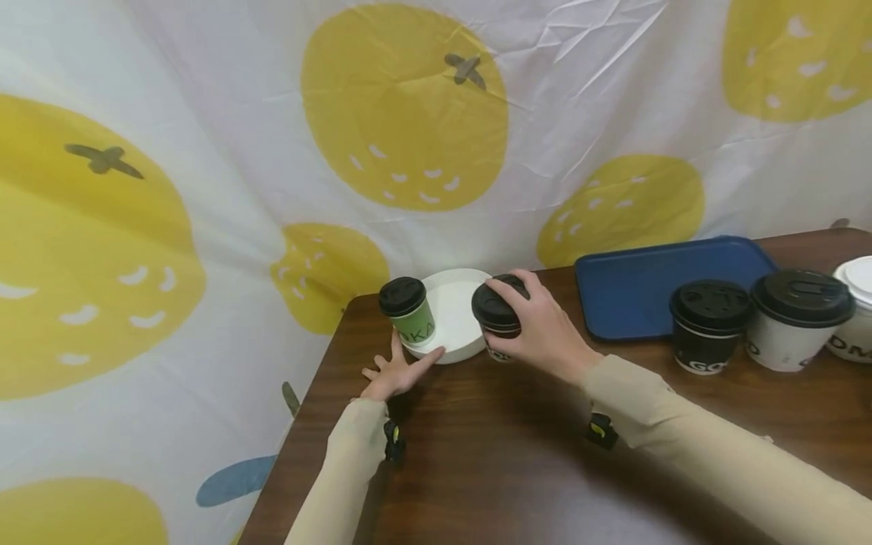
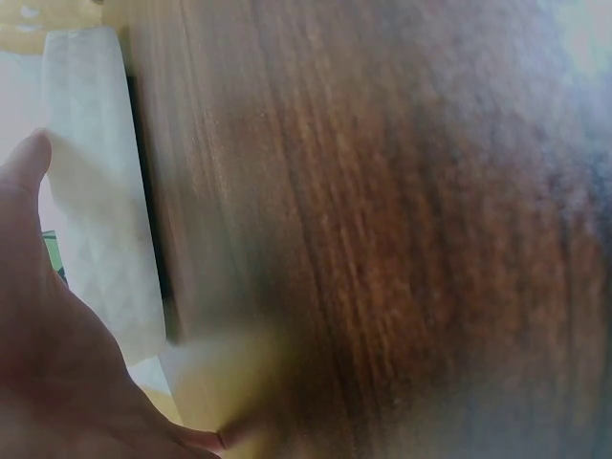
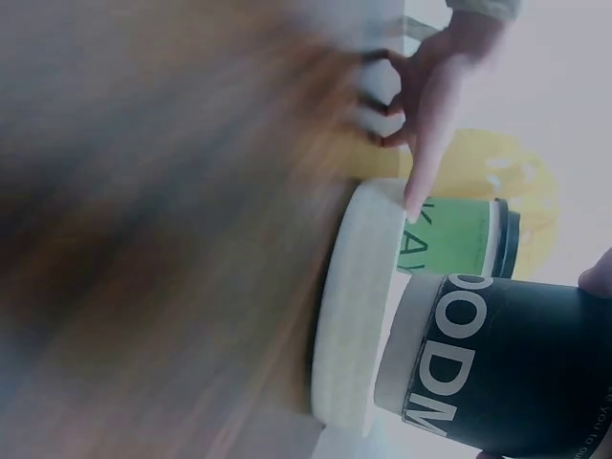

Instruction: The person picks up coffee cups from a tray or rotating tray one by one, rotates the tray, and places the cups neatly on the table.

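My right hand point(image 1: 548, 333) grips a black lidded paper coffee cup point(image 1: 496, 314) near its top, at the right side of a round white tray point(image 1: 455, 306). In the right wrist view the cup point(image 3: 507, 359) is held close above the tray's rim point(image 3: 359, 306), its pale base band and white letters showing. A green paper cup with a black lid point(image 1: 414, 324) stands at the left in the tray. My left hand point(image 1: 397, 375) is spread at the tray's near left edge, the thumb touching the rim. The left wrist view shows that thumb against the textured white side wall point(image 2: 100, 191).
A blue rectangular tray point(image 1: 668, 284) lies at the back right. In front of it stand a black lidded cup point(image 1: 708, 329), a white cup with a black lid point(image 1: 793, 325) and a white-lidded cup point(image 1: 858, 310). A fruit-patterned cloth point(image 1: 422, 235) hangs behind the brown table point(image 1: 477, 454).
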Motion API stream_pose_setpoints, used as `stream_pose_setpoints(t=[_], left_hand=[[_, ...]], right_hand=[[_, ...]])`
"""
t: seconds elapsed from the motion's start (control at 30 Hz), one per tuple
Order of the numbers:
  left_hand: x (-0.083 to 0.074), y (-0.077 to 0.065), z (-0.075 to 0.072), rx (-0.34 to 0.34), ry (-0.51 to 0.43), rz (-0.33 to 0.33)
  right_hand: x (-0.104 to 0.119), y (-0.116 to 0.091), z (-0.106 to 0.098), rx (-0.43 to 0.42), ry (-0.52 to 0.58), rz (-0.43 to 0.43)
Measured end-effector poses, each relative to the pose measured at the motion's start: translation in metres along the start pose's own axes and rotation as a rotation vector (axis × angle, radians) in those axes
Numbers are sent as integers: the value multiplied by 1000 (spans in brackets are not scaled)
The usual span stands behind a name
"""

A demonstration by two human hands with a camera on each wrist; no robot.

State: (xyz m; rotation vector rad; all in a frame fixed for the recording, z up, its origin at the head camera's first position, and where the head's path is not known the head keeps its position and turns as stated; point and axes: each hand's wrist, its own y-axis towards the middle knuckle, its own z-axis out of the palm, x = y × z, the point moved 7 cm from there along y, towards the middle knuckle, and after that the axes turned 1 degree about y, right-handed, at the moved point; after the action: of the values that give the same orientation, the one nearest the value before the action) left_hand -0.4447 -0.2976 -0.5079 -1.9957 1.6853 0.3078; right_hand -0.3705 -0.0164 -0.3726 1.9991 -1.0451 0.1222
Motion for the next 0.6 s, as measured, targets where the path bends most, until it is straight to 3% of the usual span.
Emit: stream_pose_setpoints(t=[0.23,0.6], left_hand=[[1,2,-1,3,-1,12],[-1,0,4,12,-7,23]], right_hand=[[-21,-29,-17,18,-28,41],[-34,-56,-34,-8,-34,-1]])
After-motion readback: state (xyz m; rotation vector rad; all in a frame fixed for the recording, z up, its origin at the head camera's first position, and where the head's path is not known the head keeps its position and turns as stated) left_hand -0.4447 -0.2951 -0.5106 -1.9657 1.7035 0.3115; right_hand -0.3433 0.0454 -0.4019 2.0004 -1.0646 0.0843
